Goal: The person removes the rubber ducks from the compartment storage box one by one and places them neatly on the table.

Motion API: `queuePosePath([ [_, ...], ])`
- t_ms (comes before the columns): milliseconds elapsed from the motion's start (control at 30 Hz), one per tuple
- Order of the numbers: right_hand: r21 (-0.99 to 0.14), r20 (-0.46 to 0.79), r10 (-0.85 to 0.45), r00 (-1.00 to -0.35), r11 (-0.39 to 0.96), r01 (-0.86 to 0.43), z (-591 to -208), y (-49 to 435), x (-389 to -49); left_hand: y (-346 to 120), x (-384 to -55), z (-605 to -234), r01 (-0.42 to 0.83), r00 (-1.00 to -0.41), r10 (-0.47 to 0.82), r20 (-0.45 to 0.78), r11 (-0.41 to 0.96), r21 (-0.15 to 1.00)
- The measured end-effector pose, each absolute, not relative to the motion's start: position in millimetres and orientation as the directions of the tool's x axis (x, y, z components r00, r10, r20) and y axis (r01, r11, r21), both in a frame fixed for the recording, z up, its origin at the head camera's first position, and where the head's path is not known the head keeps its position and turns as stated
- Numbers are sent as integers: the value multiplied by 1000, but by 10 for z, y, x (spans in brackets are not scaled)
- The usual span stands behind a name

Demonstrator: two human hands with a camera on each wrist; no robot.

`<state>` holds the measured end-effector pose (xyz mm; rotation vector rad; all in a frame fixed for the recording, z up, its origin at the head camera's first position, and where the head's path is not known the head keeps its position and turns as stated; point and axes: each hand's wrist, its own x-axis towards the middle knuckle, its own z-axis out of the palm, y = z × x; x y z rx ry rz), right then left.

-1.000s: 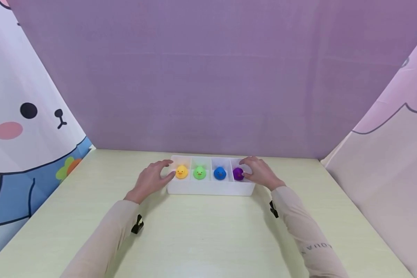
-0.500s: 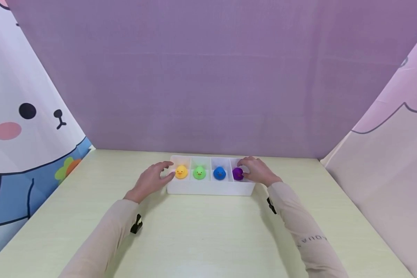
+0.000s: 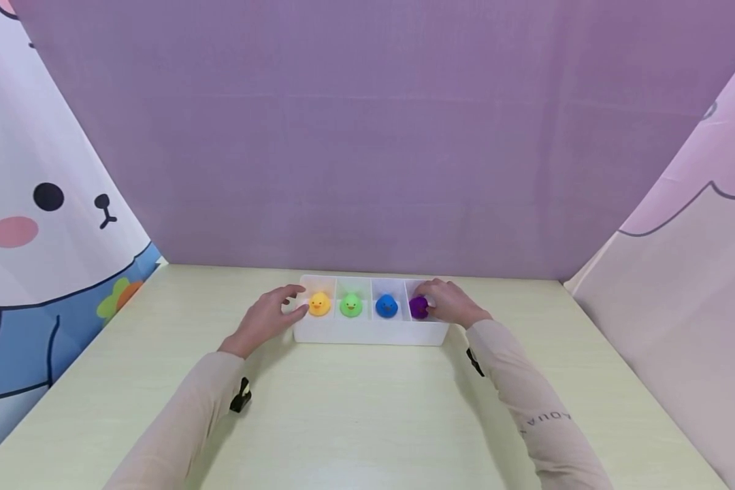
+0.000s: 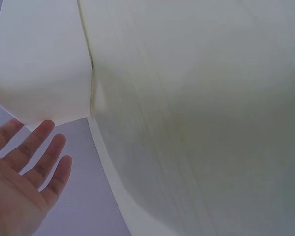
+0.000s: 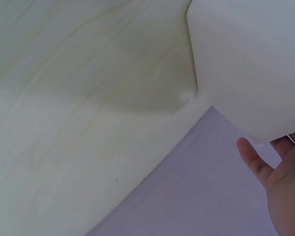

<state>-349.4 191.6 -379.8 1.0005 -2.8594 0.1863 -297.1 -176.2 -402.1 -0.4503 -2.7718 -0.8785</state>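
A white divided box (image 3: 370, 333) stands near the back of the table, with one toy duck in each compartment. From left to right these are a yellow duck (image 3: 319, 304), a green duck (image 3: 351, 305), a blue duck (image 3: 386, 306) and a purple duck (image 3: 418, 307). My right hand (image 3: 456, 304) reaches over the box's right end, thumb and fingertips around the purple duck, which it partly covers. At the left end my left hand (image 3: 263, 320) has thumb and fingers spread around the box's side, near the yellow duck. Both wrist views show the hands against the box's outer ends.
The pale wooden table (image 3: 361, 422) meets a purple backdrop (image 3: 367, 136) just behind the box. A printed cartoon cloth (image 3: 55, 272) closes off the left side, and a pink and cream cloth (image 3: 692, 286) the right.
My right hand has moved slightly left, and its fingers have closed in around the purple duck. The left hand, the box and the other ducks stay where they were.
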Motion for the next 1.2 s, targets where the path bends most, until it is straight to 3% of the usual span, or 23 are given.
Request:
queuePosePath([
  [1200, -60, 143, -637, -757, 758, -650, -3754, 1858, -3468, -1798, -2945, -4007, 305, -949, 196, 248, 767, 564],
])
